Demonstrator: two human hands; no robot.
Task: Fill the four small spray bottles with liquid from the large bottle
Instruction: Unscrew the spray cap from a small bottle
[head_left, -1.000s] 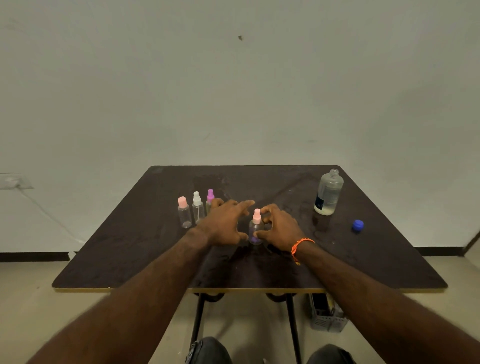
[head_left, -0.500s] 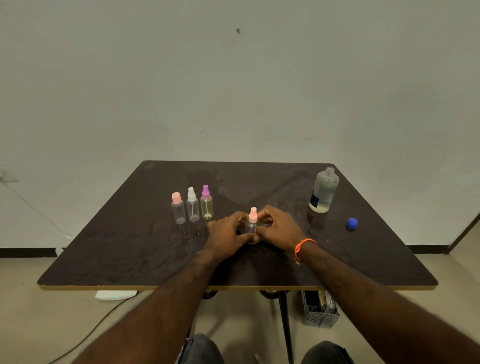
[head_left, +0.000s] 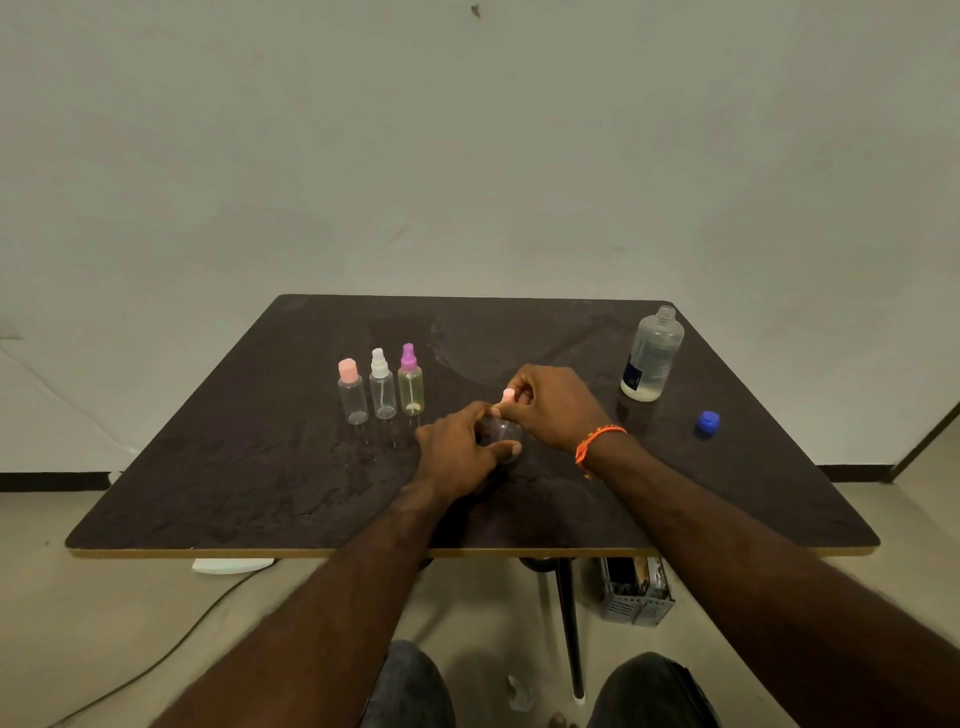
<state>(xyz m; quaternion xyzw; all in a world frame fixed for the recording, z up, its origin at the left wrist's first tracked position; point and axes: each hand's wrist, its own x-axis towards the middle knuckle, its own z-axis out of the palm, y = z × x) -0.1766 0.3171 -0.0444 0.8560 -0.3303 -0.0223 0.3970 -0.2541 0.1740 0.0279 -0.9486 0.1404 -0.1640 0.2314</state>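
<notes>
While the left hand curls round the clear body of a small spray bottle near the middle of the dark table, the right hand pinches that bottle's pale pink spray top between thumb and fingers. Bottle stands on or just above the tabletop; contact with the surface is hidden by the left hand, cannot tell. Its fill level is also not readable, mostly covered by fingers.

Three more small spray bottles stand upright in a close row to the left of the hands, apart from them: one with a pink cap, one with a white spray top, one with a purple spray top. The purple-topped one has a yellowish tint; the other two look clear.

Large clear bottle stands upright near the far right corner of the table, uncapped, dark label on its lower front, liquid low in the base as far as the view allows. Its blue cap lies on the table to the right and nearer the person, well apart from the bottle.

Orange bracelet on the right wrist. Under the table at right, a grey slotted crate on the floor.
</notes>
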